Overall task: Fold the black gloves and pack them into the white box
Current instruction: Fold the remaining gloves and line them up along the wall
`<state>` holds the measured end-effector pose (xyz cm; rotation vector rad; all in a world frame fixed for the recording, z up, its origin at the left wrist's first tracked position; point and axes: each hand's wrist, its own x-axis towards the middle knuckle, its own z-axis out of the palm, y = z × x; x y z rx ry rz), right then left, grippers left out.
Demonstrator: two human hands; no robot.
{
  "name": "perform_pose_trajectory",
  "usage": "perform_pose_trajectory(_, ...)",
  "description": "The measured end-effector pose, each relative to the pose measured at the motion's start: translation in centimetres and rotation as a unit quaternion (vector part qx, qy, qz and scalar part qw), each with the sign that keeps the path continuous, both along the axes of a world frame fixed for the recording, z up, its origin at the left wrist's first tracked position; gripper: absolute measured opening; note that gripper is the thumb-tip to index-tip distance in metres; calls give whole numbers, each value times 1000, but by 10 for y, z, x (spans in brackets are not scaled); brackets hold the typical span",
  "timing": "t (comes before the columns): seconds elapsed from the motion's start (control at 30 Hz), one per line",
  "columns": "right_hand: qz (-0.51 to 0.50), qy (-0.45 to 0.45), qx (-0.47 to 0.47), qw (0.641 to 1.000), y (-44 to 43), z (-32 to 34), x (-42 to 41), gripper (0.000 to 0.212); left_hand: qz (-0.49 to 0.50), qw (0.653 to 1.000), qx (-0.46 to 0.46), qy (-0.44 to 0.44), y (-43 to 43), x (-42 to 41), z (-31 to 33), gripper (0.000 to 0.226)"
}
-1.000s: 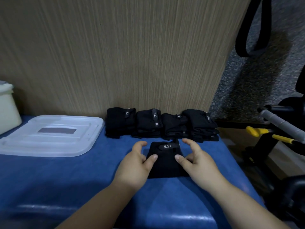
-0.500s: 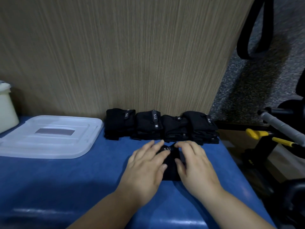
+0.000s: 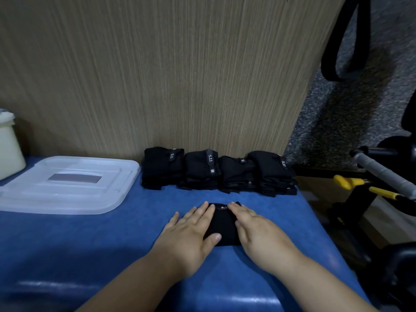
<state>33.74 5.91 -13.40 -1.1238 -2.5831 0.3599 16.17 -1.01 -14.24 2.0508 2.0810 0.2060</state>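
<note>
As both forearms reach in from the lower edge of the head view, the left hand (image 3: 191,233) and the right hand (image 3: 258,230) lie palm-down on a folded black glove (image 3: 221,224) on the blue padded table (image 3: 90,239). Neither hand is grasping: the fingers are straight and spread, pointing toward the far wall. The left thumb rests across the near left part of the glove, which shows as a dark strip between the two hands, its white lettering peeking out between the fingertips. Behind it, near the wood-grain panel (image 3: 157,75), a row of folded black gloves (image 3: 218,172) sits in four stacks side by side. To the left a translucent lid (image 3: 67,183) lies flat on the table, and the white box (image 3: 9,145) stands at the far left edge, only partly in frame. Dark equipment with yellow handles (image 3: 346,181) stands off the table to the right.
</note>
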Motion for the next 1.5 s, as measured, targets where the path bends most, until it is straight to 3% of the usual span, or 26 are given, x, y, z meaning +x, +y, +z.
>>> perform_pose_trajectory(0.23,-79,7,35,996,-5,15,3,47,125,991,53,-6,-5,-16,-4,62)
perform_pose_trajectory(0.37,-126,18,-8,992,-13,27,4,51,175,975,140,0,-12,-15,4,39)
perform_pose_trajectory(0.47,-163,30,-71,984,-15,28,3,64,166,981,101,-10,-14,-5,11,39)
perform_pose_trajectory(0.57,-181,46,-160,969,-14,27,1,76,166,979,78,-91,-11,5,11,44)
perform_pose_trajectory(0.67,-172,110,-220,954,-13,27,-1,69,180,961,50,-204,-5,13,13,42)
perform_pose_trajectory(0.77,-174,146,-245,943,-11,22,-2,67,180,947,52,-262,-1,20,22,32)
perform_pose_trajectory(0.87,-176,172,-253,935,-9,22,-2,57,194,910,81,-358,4,26,33,24)
perform_pose_trajectory(0.97,-173,246,-229,926,-4,23,-2,42,203,850,112,-473,13,30,45,22)
perform_pose_trajectory(1.07,-157,384,-282,865,6,35,-6,31,193,790,124,-569,27,34,59,23)
perform_pose_trajectory(1.13,-145,463,-318,814,18,42,-9,34,195,776,133,-585,40,34,70,30)
perform_pose_trajectory(1.17,-142,480,-317,805,23,47,-11,33,197,770,132,-592,47,33,74,34)
perform_pose_trajectory(1.3,-163,491,-264,814,44,64,-19,36,201,752,114,-617,79,27,88,38)
perform_pose_trajectory(1.4,-173,453,-205,850,62,79,-23,37,203,758,112,-609,98,25,96,54)
perform_pose_trajectory(1.5,-184,390,-126,893,81,90,-26,38,213,766,133,-592,118,21,102,40)
